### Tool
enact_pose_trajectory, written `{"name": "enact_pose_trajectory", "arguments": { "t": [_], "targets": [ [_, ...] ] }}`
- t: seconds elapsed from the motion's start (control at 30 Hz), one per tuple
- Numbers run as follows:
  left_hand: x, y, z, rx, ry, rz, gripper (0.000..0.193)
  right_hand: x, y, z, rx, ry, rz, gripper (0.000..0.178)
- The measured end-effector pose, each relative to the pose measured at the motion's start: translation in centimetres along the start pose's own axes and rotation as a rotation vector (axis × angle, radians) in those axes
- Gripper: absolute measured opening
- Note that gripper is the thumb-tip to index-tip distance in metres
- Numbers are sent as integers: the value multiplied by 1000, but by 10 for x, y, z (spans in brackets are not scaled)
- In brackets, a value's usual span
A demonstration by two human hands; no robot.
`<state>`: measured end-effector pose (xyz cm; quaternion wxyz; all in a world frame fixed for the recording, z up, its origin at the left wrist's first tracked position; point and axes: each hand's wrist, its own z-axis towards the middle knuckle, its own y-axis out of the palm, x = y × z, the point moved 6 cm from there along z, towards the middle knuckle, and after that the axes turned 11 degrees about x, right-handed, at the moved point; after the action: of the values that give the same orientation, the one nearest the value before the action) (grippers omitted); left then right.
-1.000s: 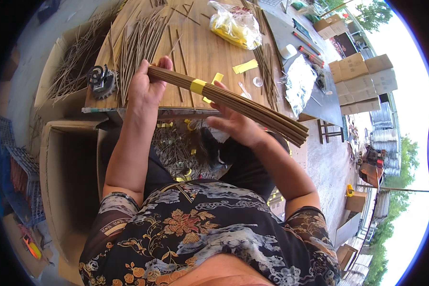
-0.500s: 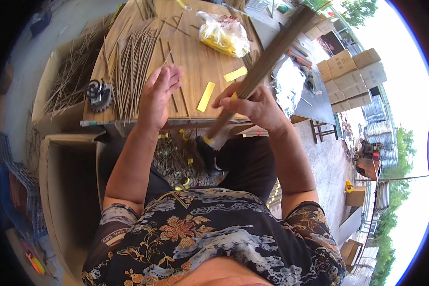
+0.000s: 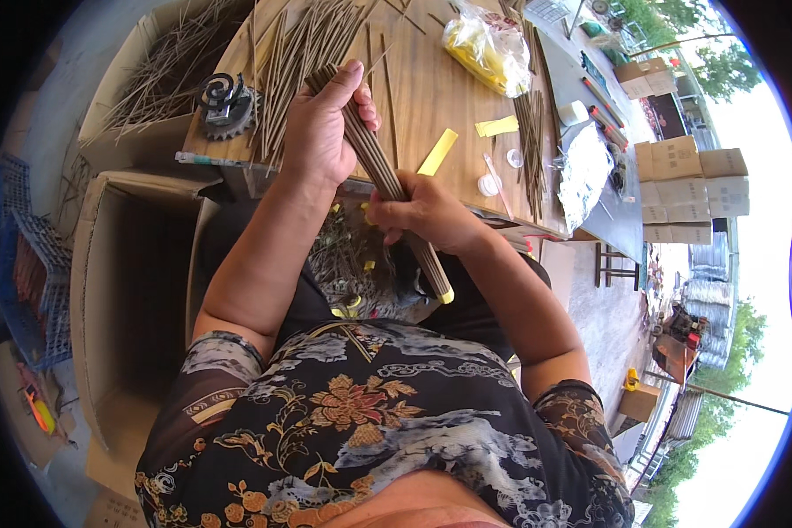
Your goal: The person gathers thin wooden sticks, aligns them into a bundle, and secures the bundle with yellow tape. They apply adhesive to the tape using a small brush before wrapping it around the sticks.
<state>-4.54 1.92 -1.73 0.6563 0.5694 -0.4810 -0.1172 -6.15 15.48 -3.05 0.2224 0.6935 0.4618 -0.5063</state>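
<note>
A tight bundle of thin brown sticks, which look like incense sticks point(image 3: 374, 157), slants over my lap just off the table's near edge. Around its upper end my left hand point(image 3: 319, 132) is closed, thumb along the sticks. My right hand point(image 3: 433, 214) grips it lower down, fingers wrapped round. A yellow band point(image 3: 446, 297) circles the lower end. Loose sticks of the same kind point(image 3: 295, 53) lie spread on the wooden table point(image 3: 414, 88) beyond my left hand. Two yellow paper strips point(image 3: 437, 151) lie on the tabletop beyond my right hand.
A clear bag with yellow contents point(image 3: 488, 57) lies farther back. At the table's left corner stands a dark toothed metal piece point(image 3: 229, 110). An open cardboard box point(image 3: 141, 180) is at my left. Crumpled foil point(image 3: 585, 176) and stacked cartons point(image 3: 678, 194) are to the right.
The bundle has swung from leaning up to the right to leaning up to the left, and come lower. My left hand, open and apart before, now holds its upper end.
</note>
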Motion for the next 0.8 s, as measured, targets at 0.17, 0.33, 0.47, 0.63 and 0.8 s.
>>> {"name": "enact_pose_trajectory", "arguments": {
  "t": [0.17,0.33,0.47,0.63,0.8],
  "targets": [
    [6,-2,11,-101,-157,-107,20,3,11,-6,-118,185,178,31],
    [2,-5,15,-37,-95,-11,22,5,16,-9,-135,262,275,35],
    [0,-6,13,-48,-29,-5,27,5,15,-11,-126,284,338,35],
    [-6,6,5,-261,-71,-15,35,8,13,-16,-354,344,618,35],
    [-7,11,2,-236,-83,-26,29,12,15,-17,-420,380,651,34]
  ]
}}
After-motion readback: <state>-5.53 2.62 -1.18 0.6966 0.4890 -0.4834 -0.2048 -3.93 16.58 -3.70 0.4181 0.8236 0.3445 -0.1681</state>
